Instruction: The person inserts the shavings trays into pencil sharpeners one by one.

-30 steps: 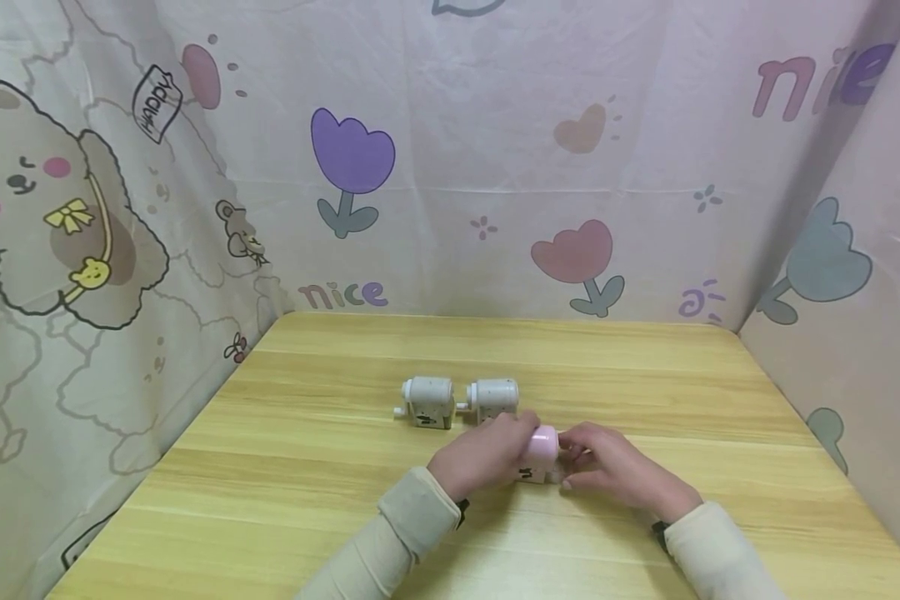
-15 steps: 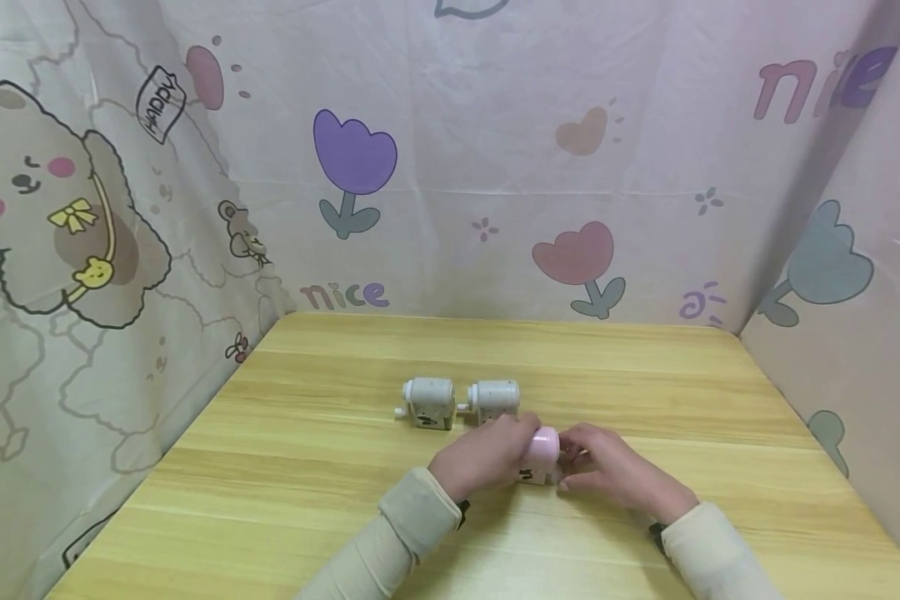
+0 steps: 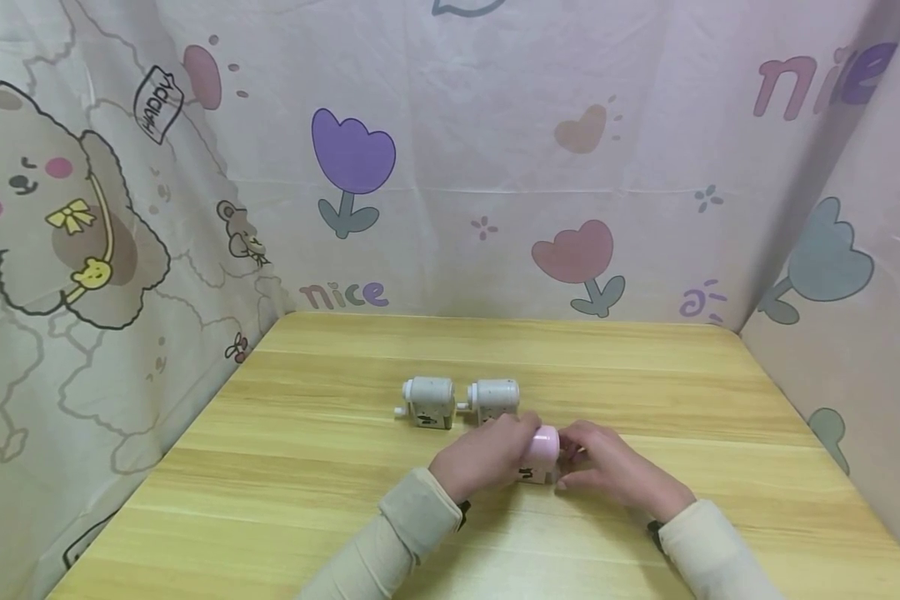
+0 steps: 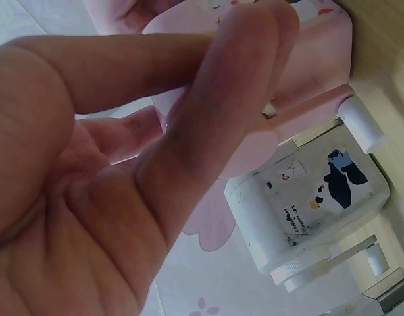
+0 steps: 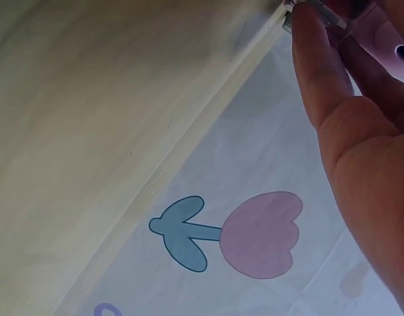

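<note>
A pink crank pencil sharpener [image 3: 543,447] stands on the table, with my left hand [image 3: 486,454] gripping it from the left. In the left wrist view, the fingers [image 4: 235,85] curl over its pink body [image 4: 314,59], and its crank has a white knob [image 4: 361,125]. At its right end, my right hand [image 3: 617,468] holds a clear shavings drawer [image 5: 287,18] between thumb and fingers, low against the sharpener. The right wrist view shows the pink end with a dark round hole [image 5: 403,52]. How deep the drawer sits is hidden by the fingers.
Two grey-white crank sharpeners stand behind: one on the left [image 3: 431,403], another [image 3: 495,398] partly behind my left hand. Both cranks point left. The wooden table [image 3: 307,475] meets a patterned cloth [image 3: 450,167] at the back and sides.
My right hand has shifted slightly left toward the pink sharpener, and less of the clear drawer shows beside it. My left hand and the grey-white sharpeners stay in place.
</note>
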`<state>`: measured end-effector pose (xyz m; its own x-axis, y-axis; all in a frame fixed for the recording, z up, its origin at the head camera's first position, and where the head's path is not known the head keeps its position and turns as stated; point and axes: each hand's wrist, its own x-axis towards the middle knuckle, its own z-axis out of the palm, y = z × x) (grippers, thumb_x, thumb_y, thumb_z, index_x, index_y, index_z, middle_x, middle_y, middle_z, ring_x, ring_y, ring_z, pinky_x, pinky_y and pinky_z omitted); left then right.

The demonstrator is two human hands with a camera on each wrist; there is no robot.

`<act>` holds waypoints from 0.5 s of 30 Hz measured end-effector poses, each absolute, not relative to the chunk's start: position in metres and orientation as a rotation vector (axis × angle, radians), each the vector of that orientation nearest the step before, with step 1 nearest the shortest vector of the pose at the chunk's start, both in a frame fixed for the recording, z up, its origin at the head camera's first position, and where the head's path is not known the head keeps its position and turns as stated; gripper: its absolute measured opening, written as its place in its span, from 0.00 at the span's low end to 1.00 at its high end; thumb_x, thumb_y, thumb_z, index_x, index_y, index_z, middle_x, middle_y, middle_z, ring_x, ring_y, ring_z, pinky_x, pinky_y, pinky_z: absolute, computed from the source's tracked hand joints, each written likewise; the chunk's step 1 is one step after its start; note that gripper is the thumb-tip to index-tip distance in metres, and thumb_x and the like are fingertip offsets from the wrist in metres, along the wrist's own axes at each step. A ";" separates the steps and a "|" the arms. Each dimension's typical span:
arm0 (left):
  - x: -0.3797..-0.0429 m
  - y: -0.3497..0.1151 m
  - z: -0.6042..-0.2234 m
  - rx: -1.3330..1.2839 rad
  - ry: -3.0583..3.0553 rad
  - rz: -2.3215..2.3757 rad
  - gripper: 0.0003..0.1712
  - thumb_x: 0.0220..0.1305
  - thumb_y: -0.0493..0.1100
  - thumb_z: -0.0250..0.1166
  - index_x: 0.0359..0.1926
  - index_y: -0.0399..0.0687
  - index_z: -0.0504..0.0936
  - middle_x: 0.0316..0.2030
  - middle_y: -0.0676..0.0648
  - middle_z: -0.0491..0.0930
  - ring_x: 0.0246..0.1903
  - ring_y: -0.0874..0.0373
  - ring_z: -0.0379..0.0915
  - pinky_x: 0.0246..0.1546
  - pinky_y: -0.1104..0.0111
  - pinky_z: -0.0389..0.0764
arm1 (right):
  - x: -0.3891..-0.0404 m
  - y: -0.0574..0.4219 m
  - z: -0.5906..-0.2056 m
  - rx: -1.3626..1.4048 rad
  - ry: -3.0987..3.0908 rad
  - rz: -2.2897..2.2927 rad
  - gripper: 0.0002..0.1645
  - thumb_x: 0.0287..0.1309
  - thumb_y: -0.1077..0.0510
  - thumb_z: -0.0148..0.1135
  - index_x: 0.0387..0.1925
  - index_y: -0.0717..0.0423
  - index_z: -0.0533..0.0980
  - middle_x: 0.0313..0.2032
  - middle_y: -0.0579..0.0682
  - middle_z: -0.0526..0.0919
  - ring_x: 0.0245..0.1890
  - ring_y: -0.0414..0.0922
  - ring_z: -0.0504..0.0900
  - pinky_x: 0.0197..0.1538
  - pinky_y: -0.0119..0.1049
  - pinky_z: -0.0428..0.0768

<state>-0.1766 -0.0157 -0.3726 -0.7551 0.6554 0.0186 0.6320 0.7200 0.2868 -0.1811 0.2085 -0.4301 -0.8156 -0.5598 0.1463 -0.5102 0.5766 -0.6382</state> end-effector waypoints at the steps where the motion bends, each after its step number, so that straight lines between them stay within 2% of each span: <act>1: -0.176 -0.016 -0.372 1.063 2.836 0.423 0.28 0.45 0.32 0.73 0.48 0.46 0.72 0.37 0.47 0.79 0.33 0.61 0.76 0.34 0.73 0.77 | -0.181 0.208 -0.430 -0.928 2.727 -1.068 0.30 0.45 0.51 0.73 0.51 0.51 0.75 0.41 0.41 0.76 0.41 0.43 0.78 0.46 0.36 0.78; 8: -0.176 -0.016 -0.372 1.068 2.840 0.409 0.28 0.46 0.33 0.73 0.49 0.46 0.72 0.37 0.47 0.79 0.33 0.61 0.76 0.34 0.73 0.77 | -0.183 0.205 -0.431 -0.932 2.714 -1.087 0.29 0.45 0.52 0.73 0.50 0.52 0.75 0.39 0.42 0.75 0.40 0.43 0.78 0.44 0.36 0.78; 15: -0.176 -0.015 -0.372 1.056 2.837 0.429 0.27 0.46 0.32 0.72 0.48 0.47 0.72 0.37 0.48 0.78 0.33 0.62 0.75 0.33 0.73 0.76 | -0.184 0.201 -0.430 -0.909 2.695 -1.121 0.32 0.44 0.53 0.74 0.52 0.54 0.74 0.41 0.44 0.76 0.41 0.43 0.78 0.45 0.36 0.78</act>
<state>-0.1759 -0.0154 -0.3723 -0.7581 0.6519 0.0183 0.6282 0.7224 0.2888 -0.1836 0.2011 -0.4299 -0.8200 -0.5541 0.1434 -0.4924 0.5553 -0.6702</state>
